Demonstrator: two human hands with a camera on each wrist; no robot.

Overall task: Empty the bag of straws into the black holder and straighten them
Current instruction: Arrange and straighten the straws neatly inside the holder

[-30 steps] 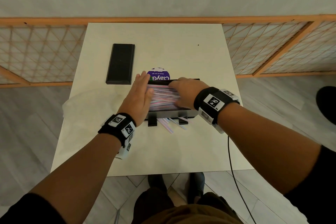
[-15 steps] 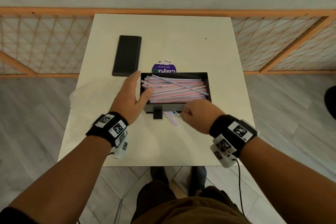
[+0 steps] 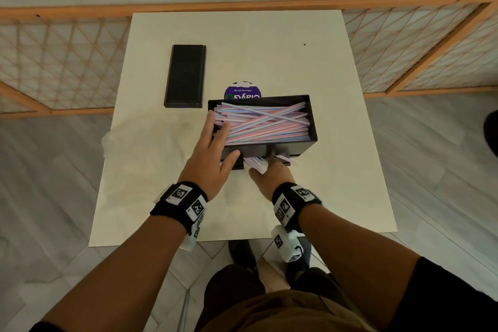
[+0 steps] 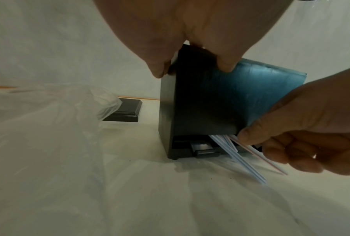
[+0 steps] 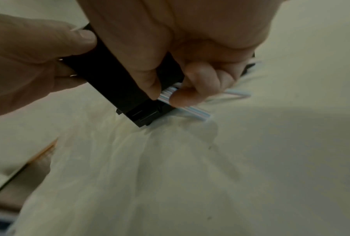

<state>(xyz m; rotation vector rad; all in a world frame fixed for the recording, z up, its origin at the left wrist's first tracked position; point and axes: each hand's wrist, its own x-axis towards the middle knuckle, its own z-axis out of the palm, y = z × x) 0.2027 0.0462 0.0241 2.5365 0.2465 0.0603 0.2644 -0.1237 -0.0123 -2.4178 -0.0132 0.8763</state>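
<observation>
The black holder (image 3: 297,147) stands mid-table, filled with pink and blue striped straws (image 3: 265,123) that lie lengthwise, a few crossed on top. My left hand (image 3: 223,140) grips the holder's left end, fingers over the rim and thumb on the front face (image 4: 200,103). My right hand (image 3: 262,167) is at the slot low on the front, where several loose straws (image 4: 241,159) stick out onto the table. Its thumb and curled fingers pinch those straws (image 5: 168,94) close to the slot.
A flat black lid (image 3: 185,76) lies at the back left. A purple round label (image 3: 242,92) shows behind the holder. The crumpled clear bag (image 3: 140,140) lies left of the holder, under my left wrist. A wooden lattice fence (image 3: 59,62) runs behind the table.
My right hand left the top of the straw pile and came down to the front slot, taking hold of the straws sticking out. The left hand stayed at the holder's left end.
</observation>
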